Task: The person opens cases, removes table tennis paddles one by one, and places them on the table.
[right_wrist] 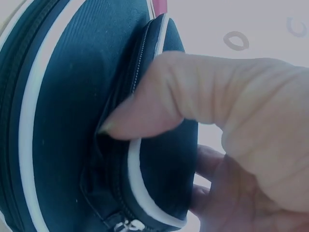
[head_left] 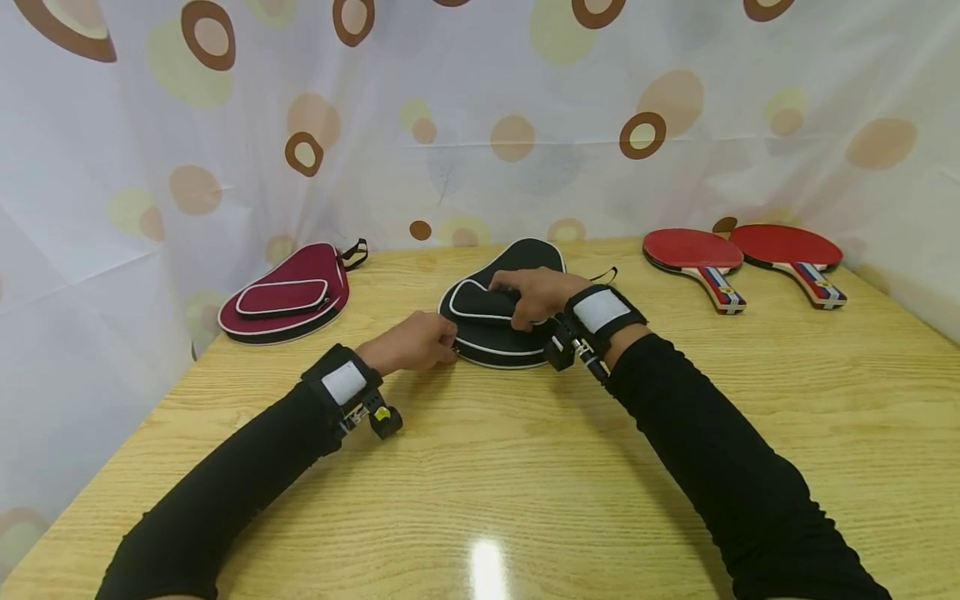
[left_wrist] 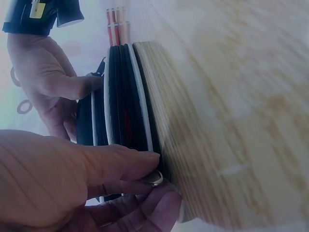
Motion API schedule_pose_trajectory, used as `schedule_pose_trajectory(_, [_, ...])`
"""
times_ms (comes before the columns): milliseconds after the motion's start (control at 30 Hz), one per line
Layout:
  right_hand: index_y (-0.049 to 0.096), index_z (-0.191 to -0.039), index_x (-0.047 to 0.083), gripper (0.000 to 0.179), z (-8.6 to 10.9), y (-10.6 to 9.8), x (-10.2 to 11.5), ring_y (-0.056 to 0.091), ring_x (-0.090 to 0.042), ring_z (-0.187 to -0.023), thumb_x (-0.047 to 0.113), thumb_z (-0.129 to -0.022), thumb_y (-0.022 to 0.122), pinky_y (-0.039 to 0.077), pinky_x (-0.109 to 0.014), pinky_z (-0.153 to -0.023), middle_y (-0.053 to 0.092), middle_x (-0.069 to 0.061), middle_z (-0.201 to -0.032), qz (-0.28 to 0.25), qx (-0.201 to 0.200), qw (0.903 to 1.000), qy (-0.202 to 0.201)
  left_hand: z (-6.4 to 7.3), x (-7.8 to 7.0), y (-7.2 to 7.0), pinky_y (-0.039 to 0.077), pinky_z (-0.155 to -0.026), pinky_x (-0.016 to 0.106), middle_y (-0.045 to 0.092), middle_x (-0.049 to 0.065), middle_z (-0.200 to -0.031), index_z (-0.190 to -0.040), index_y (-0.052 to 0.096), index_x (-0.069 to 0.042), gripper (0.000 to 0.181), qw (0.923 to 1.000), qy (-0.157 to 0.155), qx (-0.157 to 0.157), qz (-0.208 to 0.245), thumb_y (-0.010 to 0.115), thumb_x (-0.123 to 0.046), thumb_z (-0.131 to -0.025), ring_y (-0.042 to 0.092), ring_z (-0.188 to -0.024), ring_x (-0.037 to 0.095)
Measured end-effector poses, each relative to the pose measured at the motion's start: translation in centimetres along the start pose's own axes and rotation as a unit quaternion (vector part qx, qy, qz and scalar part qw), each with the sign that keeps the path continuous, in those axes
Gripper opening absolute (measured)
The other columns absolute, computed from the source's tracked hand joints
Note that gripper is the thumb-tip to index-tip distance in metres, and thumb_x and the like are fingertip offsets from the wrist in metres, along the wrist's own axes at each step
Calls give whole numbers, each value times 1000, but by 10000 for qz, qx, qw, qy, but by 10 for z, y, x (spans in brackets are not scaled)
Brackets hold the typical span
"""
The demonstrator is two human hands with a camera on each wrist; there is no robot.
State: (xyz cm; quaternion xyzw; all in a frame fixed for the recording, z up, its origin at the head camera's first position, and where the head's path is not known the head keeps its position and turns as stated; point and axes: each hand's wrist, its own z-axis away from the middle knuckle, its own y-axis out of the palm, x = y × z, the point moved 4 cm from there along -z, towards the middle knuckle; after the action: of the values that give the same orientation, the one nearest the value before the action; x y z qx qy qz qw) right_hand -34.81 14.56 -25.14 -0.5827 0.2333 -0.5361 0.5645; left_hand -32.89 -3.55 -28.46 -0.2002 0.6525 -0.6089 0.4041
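A black table tennis paddle case (head_left: 534, 252) with white piping lies at the middle back, its front pocket (head_left: 468, 302) facing up. My left hand (head_left: 420, 342) is at the case's front left edge. In the left wrist view its thumb and fingers pinch a metal zipper pull (left_wrist: 156, 179) by the side seam, where a sliver of red shows between dark edges. My right hand (head_left: 538, 293) grips the pocket from above. The right wrist view has the thumb (right_wrist: 145, 108) pressed against the pocket's zippered side, with the fingers over its far side, partly hidden.
A maroon paddle case (head_left: 283, 265) with a black strap lies at the back left. Two red paddles (head_left: 693, 248) (head_left: 783, 243) lie at the back right, handles toward me. A patterned curtain (head_left: 465, 108) hangs behind the wooden table (head_left: 420, 500).
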Motion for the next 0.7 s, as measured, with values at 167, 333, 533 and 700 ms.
schedule_pose_trajectory(167, [46, -144, 21, 66, 1, 0, 2, 50, -28, -95, -2, -85, 64, 38, -32, -65, 46, -14, -139, 16, 1, 10000, -20, -2, 0, 1, 35, -62, 25, 48, -1, -71, -73, 54, -10, 27, 9999, -56, 129, 2, 67, -9, -97, 46, -67, 15])
schedule_pose_trajectory(333, [49, -132, 16, 57, 0, -1, 4, 49, -27, -85, -9, -82, 61, 39, -32, -61, 50, -14, -130, 121, -41, 9998, -137, -3, 0, 1, 34, -63, 25, 46, -1, -70, -72, 53, -10, 27, 9999, -56, 154, 55, 65, -8, -96, 45, -66, 15])
schedule_pose_trajectory(533, [50, -118, 14, 42, -1, 1, 5, 47, -26, -78, -13, -85, 52, 37, -32, -56, 52, -13, -123, 243, -150, 9993, -223, -4, 3, 2, 35, -62, 25, 48, 1, -71, -74, 55, -9, 24, 9996, -181, 79, 193, 64, -6, -96, 47, -68, 15])
schedule_pose_trajectory(700, [51, -109, 12, 32, 2, 0, 8, 51, -30, -89, -13, -91, 47, 40, -33, -59, 60, -11, -116, 577, -498, 9960, -470, -4, 2, 0, 35, -62, 25, 49, 0, -71, -73, 55, -8, 25, 9998, -127, 30, 174, 64, -5, -95, 47, -67, 15])
